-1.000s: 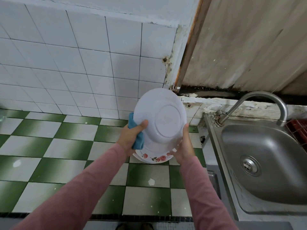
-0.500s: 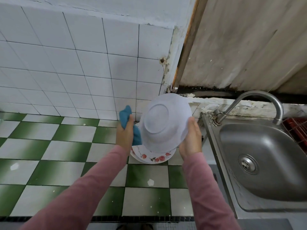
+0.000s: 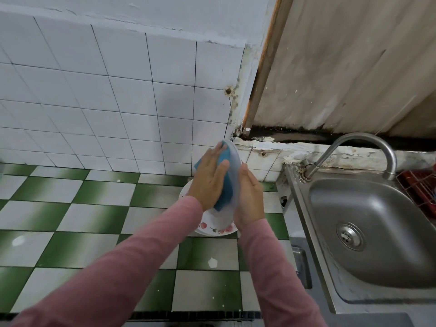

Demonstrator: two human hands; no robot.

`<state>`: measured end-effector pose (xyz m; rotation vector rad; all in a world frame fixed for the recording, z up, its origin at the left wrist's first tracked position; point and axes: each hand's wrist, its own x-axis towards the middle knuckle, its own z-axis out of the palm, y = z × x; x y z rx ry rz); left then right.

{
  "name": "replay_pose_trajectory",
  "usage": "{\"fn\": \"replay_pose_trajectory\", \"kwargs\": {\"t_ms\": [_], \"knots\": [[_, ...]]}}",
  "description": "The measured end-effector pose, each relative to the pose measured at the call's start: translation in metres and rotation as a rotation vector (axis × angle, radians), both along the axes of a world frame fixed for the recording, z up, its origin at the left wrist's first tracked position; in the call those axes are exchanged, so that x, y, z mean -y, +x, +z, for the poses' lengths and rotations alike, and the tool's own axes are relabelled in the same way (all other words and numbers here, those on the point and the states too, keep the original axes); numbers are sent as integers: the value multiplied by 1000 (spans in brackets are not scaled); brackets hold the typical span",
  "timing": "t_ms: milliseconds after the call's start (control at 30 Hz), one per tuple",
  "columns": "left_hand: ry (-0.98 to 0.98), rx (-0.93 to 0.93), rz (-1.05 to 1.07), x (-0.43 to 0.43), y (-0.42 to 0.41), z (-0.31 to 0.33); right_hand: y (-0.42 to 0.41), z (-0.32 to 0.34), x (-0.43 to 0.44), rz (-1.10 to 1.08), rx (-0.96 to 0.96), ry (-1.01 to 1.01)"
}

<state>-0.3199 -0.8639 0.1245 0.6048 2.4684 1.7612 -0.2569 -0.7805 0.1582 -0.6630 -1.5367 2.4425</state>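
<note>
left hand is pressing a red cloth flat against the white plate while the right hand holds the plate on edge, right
Not quite: the cloth is blue, not red. The head view shows the left hand pressing it flat against the white plate while the right hand holds the plate on edge.

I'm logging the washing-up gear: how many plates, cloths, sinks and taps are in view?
Plates: 2, a plain white plate held on edge and a flower-rimmed white plate lying below it.
Cloths: 1, a blue cloth.
Sinks: 1, a stainless steel sink.
Taps: 1, a curved steel tap.
Total: 5
</note>
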Motion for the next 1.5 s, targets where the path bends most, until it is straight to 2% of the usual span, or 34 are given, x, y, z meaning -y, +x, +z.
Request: {"fn": "replay_pose_trajectory", "kwargs": {"t_ms": [67,100,267,367,400,467,567,633,833,933,1000,1100,1233,1367,1500], "knots": [[-134,-197,-68,0,13,-4,-2,3,-2,-18,-11,-20],[-162,-231,-76,0,12,-5,-3,3,-2,-23,-8,-30],[-60,-44,129,-1,-10,3,1,0,6,-12,8,-58],[-224,-302,65,-1,5,5,-1,5,3,-33,-11,-87],[-242,-327,30,0,6,4,-2,7,2,-38,-13,-91],[-181,-202,63,1,-1,10,-3,7,4,-37,-4,-62],[-21,216,218,2,-20,22,0,2,8,-73,4,-37],[38,376,263,7,-29,18,2,4,7,-105,-5,-84],[159,589,354,15,-34,-8,4,8,-1,-180,-63,-250],[280,601,367,13,-18,-19,5,16,-9,-198,-53,-333],[368,508,379,9,-1,-22,5,19,-14,-207,-29,-397],[348,233,341,4,21,-24,1,20,-16,-206,-27,-467],[90,-127,224,7,28,-35,-5,18,-17,-190,-50,-508],[-180,-427,99,2,29,-24,-2,16,-17,-84,-64,-546],[-317,-559,10,1,16,-15,0,12,-19,-22,-75,-561]]}}
